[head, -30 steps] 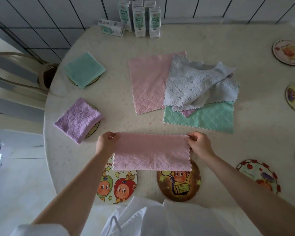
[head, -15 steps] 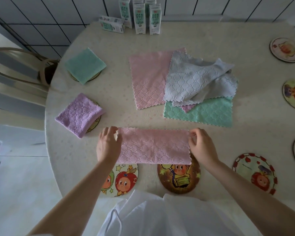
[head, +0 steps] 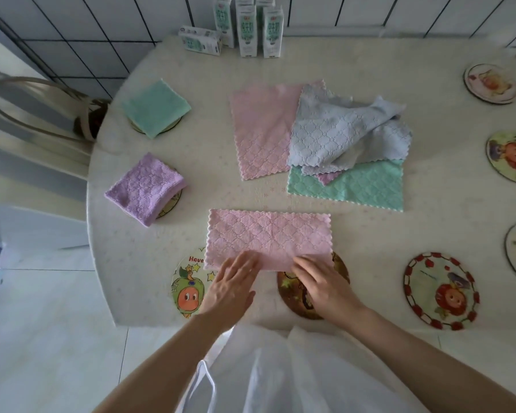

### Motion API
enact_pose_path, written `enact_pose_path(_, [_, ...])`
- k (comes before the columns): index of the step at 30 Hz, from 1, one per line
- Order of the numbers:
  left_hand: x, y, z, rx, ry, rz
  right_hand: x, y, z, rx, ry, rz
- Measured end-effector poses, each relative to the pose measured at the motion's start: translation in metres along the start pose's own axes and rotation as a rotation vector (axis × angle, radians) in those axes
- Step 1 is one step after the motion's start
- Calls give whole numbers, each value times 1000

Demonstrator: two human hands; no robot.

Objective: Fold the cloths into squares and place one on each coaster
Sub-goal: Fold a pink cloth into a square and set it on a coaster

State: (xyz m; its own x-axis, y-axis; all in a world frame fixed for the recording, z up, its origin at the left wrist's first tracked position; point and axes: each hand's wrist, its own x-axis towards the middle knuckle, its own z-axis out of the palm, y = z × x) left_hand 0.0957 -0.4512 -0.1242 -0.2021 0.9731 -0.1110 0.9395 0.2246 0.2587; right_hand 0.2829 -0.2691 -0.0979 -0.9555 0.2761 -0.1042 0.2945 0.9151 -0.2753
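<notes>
Pink cloth (head: 268, 238), tabletop (head: 370, 263) near edge: corners released, left hand (head: 231, 286) and right hand (head: 322, 283) now flat, smoothing; half-fold done, square fold pending.

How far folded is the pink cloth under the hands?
Folded once: the pink cloth lies as a long rectangle, not yet square. Both the left hand and right hand press flat on its near edge.

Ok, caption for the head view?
Both hands press flat a half-folded pink cloth near two coasters.
</notes>
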Motion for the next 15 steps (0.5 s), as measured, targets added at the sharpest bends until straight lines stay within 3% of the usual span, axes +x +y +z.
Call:
enact_pose_path(6, [-25, -28, -8, 2, -14, -84, -15, 10, -17, -81, 7, -9])
enact_pose_path(10, [-38, -35, -12, -36, -28, -199, -5, 11, -21, -156, -94, 13])
enact_pose_path(15, [-39, -35, -17, -9, -53, -204, 17, 5, -25, -336, -207, 19])
